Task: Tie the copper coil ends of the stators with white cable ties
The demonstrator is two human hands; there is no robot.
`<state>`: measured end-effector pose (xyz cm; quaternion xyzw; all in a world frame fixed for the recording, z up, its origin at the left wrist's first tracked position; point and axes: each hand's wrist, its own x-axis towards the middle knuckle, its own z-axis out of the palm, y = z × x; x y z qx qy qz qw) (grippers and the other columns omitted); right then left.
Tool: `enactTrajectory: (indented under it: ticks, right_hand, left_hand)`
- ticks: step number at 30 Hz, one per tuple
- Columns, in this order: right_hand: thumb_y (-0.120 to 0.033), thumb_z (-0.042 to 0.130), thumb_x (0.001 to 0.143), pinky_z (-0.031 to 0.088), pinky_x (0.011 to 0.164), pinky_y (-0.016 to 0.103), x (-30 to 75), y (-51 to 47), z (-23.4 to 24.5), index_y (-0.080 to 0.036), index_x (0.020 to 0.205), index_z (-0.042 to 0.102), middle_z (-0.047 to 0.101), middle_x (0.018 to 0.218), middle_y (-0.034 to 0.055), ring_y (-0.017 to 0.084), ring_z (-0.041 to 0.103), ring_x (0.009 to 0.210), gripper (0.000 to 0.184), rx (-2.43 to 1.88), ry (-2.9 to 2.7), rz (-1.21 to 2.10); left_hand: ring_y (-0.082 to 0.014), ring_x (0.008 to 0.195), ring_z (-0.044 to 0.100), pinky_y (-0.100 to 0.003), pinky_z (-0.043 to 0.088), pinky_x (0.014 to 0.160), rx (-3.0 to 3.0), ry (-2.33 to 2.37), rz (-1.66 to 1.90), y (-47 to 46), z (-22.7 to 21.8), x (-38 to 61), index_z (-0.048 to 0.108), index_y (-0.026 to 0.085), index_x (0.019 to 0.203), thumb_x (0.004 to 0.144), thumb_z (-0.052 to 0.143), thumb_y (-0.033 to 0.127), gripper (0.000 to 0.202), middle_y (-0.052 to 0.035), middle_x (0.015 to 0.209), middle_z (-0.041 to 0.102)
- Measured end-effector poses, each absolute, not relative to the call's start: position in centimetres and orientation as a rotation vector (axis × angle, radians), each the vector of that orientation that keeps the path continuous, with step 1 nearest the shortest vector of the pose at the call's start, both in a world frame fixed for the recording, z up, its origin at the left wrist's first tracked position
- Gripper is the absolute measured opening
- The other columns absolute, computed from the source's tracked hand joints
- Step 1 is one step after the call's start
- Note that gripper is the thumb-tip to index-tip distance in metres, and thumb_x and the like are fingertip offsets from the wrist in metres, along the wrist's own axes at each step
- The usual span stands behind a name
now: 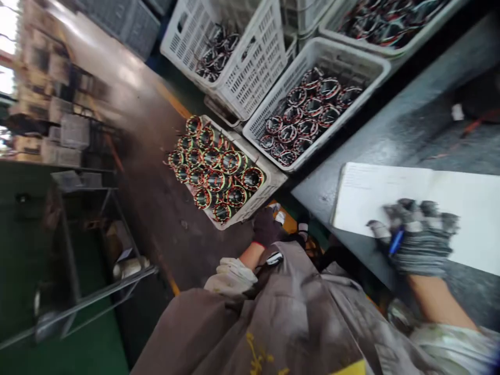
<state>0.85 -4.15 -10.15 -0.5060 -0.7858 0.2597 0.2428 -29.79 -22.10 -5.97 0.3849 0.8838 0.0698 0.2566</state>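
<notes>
A: Entry 1. Right hand (pixel 420 237)?

B: It wears a grey striped glove, and the fingers are closed round a blue pen (pixel 396 242). The hand rests on a white sheet (pixel 371 192), at the sheet's near edge. The pen points down at the paper.

A: Where is the sheet?

B: It lies flat on the grey table (pixel 410 130), just in from the table corner nearest the crates. One long side lies close to the table's near edge.

A: Left hand (pixel 266 226)?

B: It wears a dark glove and hangs low, off the table and beyond that same corner. The fingers look curled, but the view is blurred there. I cannot tell whether the hand is wide, narrow or gripping anything.

A: What is nearest to it?

B: A white crate (pixel 273 179) on the floor (pixel 156 208), heaped with wound stators (pixel 214 172) showing copper, red and green rings. The hand is just beside the crate's near corner. Whether it touches the crate, I cannot tell.

A: Anything else?

B: A second crate (pixel 367 57) of darker stators stands against the table's far edge. More slotted crates are stacked beyond it. A metal rack (pixel 97 297) stands well apart, across the floor.
</notes>
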Motion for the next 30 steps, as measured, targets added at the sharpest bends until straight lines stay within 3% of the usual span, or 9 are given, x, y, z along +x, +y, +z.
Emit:
enactTrajectory:
  ticks: [3,6,11,18,23,30]
  right_hand:
    - [-0.061,0.07,0.073,0.017,0.119,0.069,0.2,-4.3,-10.0,-0.045,0.113,0.073,0.065,0.139,0.0149,0.043,0.037,0.149,0.043,-1.476,-2.094,0.674]
    - [-0.061,0.073,0.07,0.015,0.118,0.07,-0.2,-4.5,-9.8,-0.041,0.106,0.075,0.066,0.137,0.0176,0.043,0.037,0.149,0.042,-1.492,-2.061,0.631]
    - [-0.05,0.086,0.065,0.011,0.123,0.064,-0.8,-4.6,-9.1,-0.036,0.096,0.077,0.067,0.139,0.013,0.041,0.037,0.15,0.036,-1.548,-1.978,0.756]
    - [-0.033,0.09,0.071,0.012,0.122,0.061,-1.1,-4.0,-8.9,-0.021,0.12,0.075,0.067,0.138,0.0188,0.036,0.038,0.15,0.053,-1.606,-2.023,0.782]
    - [-0.034,0.089,0.073,0.007,0.122,0.065,-1.3,-3.6,-8.9,-0.017,0.125,0.07,0.062,0.145,0.0183,0.034,0.035,0.153,0.059,-1.568,-1.979,0.845]
    - [-0.026,0.09,0.072,-0.001,0.125,0.063,-1.4,-3.0,-7.3,-0.009,0.125,0.067,0.059,0.148,0.0156,0.031,0.033,0.154,0.06,-1.471,-1.831,1.023]
  left_hand:
    - [-0.0341,0.128,0.06,-0.054,0.045,0.111,0.992,2.602,0.052,-25.9,-4.4,-34.2,0.069,0.016,0.118,0.095,0.059,0.036,0.032,-0.0182,0.127,0.069]
    - [-0.034,0.141,0.05,-0.053,0.037,0.121,0.98,2.673,-0.052,-28.5,-3.6,-37.4,0.062,0.016,0.135,0.093,0.056,0.031,0.045,-0.017,0.144,0.061]
    - [-0.0365,0.146,0.045,-0.052,0.041,0.119,0.974,2.586,-0.248,-30.1,-5.7,-38.9,0.049,0.015,0.15,0.086,0.062,0.033,0.068,-0.0184,0.153,0.053]
    - [-0.0369,0.159,0.02,-0.049,0.026,0.129,1.055,2.412,-0.462,-30.3,-8.4,-38.4,0.032,0.01,0.16,0.082,0.065,0.039,0.089,-0.02,0.166,0.035]
    - [-0.0361,0.158,0.023,-0.047,0.028,0.128,1.105,2.374,-0.595,-29.3,-7.9,-39.1,0.028,0.009,0.161,0.084,0.063,0.039,0.09,-0.0209,0.166,0.034]
    - [-0.0339,0.151,0.04,-0.044,0.038,0.121,1.168,2.352,-0.77,-28.0,-7.6,-39.7,0.033,0.009,0.158,0.089,0.058,0.046,0.082,-0.0218,0.157,0.048]
